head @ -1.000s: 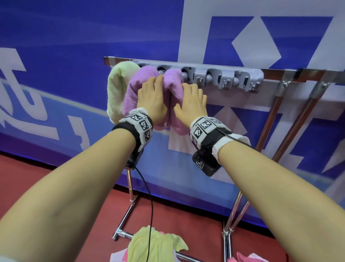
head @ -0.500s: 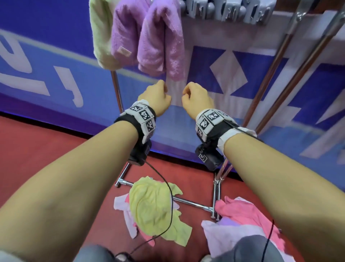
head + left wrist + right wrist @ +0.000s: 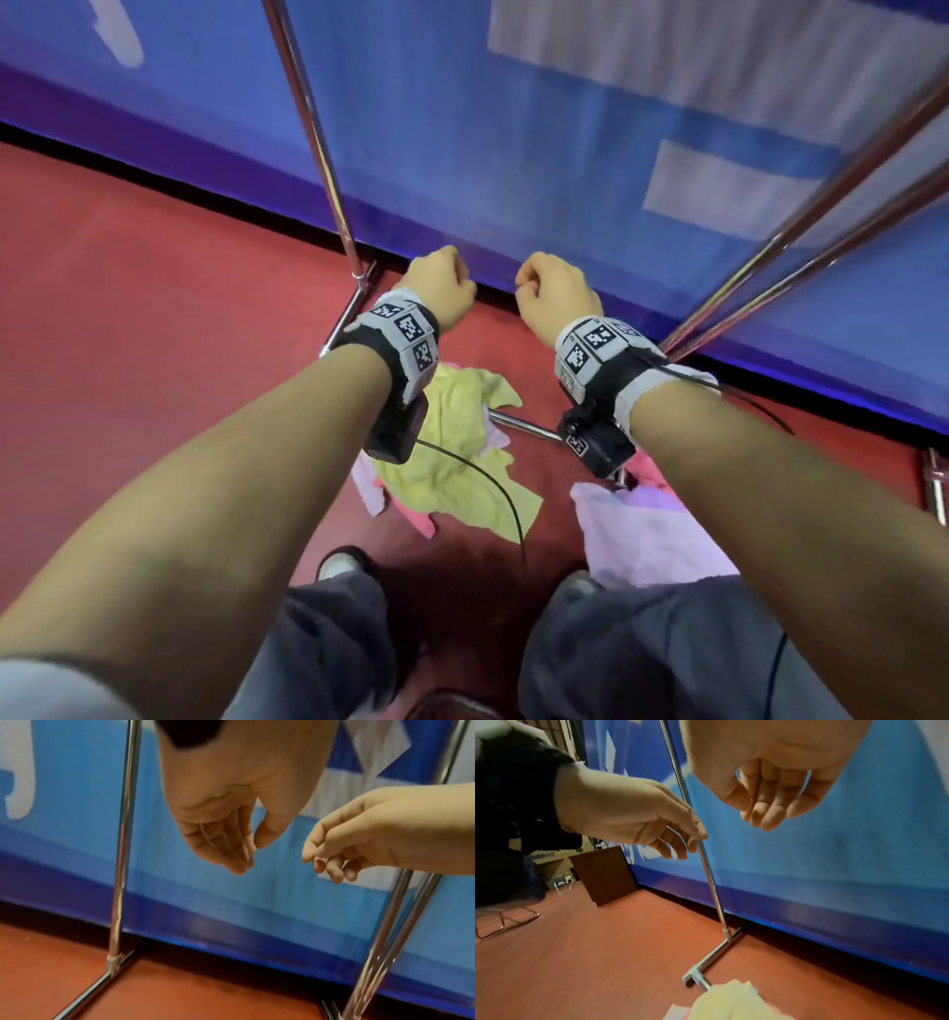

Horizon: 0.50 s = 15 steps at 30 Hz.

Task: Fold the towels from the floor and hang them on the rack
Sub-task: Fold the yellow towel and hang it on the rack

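Note:
A crumpled yellow towel (image 3: 452,452) lies on the red floor over the rack's base bar (image 3: 524,424), with pink cloth under it. To its right lie a pale lilac towel (image 3: 647,534) and a pink one (image 3: 652,470). My left hand (image 3: 441,288) and right hand (image 3: 552,295) hang side by side above the floor, between the rack's legs. In the wrist views the left hand (image 3: 244,856) and the right hand (image 3: 770,815) have loosely curled fingers and hold nothing. The yellow towel (image 3: 734,1004) lies below the right hand. The rack's top is out of view.
The rack's left post (image 3: 318,139) and its two slanted right posts (image 3: 821,221) stand against a blue banner wall (image 3: 513,128). My legs and shoes (image 3: 339,562) are just behind the towels. A brown cabinet (image 3: 603,874) and a metal chair frame (image 3: 500,921) stand far left.
Both hands let go of the purple towel hung on the rack and dropped low. The head view tilted down, so the hung towels left the picture and the floor towels came in.

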Each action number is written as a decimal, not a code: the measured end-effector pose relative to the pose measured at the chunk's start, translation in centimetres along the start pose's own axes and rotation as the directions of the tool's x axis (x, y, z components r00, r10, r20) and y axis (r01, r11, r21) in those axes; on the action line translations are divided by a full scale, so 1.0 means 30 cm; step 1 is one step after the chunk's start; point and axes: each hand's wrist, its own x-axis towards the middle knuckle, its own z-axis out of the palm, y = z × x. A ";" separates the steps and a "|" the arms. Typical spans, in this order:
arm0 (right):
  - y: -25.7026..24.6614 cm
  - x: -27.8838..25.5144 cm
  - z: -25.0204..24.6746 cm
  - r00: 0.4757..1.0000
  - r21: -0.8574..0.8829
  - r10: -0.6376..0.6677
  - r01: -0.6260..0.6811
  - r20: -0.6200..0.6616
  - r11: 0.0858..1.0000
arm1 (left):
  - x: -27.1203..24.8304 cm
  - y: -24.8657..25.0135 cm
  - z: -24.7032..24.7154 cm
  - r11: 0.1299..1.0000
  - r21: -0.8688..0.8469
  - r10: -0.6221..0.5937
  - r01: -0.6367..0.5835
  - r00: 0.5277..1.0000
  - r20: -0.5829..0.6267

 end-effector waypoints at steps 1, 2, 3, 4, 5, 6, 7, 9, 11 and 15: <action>0.025 0.015 0.059 0.999 0.003 0.011 -0.011 0.036 1.000 | 0.020 -0.050 0.045 1.000 0.002 -0.025 0.025 0.999 0.022; 0.048 0.033 0.118 0.997 0.006 0.018 -0.018 0.071 1.000 | 0.041 -0.099 0.087 0.999 0.006 -0.051 0.051 0.998 0.037; 0.072 0.048 0.175 0.994 0.010 0.026 -0.028 0.102 1.000 | 0.060 -0.147 0.130 0.997 0.008 -0.081 0.081 0.995 0.053; 0.098 0.064 0.234 0.992 0.013 0.035 -0.037 0.125 0.999 | 0.080 -0.193 0.173 0.994 0.011 -0.108 0.107 0.991 0.073; 0.123 0.081 0.293 0.989 0.018 0.040 -0.043 0.139 0.999 | 0.100 -0.236 0.212 0.991 0.016 -0.132 0.131 0.986 0.097; 0.152 0.094 0.352 0.987 0.028 0.046 -0.051 0.155 0.998 | 0.117 -0.279 0.252 0.988 0.023 -0.154 0.153 0.980 0.123; 0.181 0.108 0.412 0.984 0.042 0.047 -0.055 0.171 0.998 | 0.136 -0.320 0.292 0.985 0.029 -0.175 0.173 0.975 0.138; 0.242 0.137 0.531 0.976 0.056 0.038 -0.051 0.217 0.997 | 0.165 -0.397 0.370 0.977 0.048 -0.213 0.209 0.966 0.146; 0.304 0.164 0.648 0.964 0.038 0.046 -0.058 0.264 0.998 | 0.191 -0.469 0.452 0.971 0.066 -0.237 0.229 0.957 0.166; 0.422 0.190 0.827 0.934 -0.037 0.065 -0.055 0.352 0.998 | 0.230 -0.590 0.604 0.963 0.083 -0.268 0.255 0.934 0.235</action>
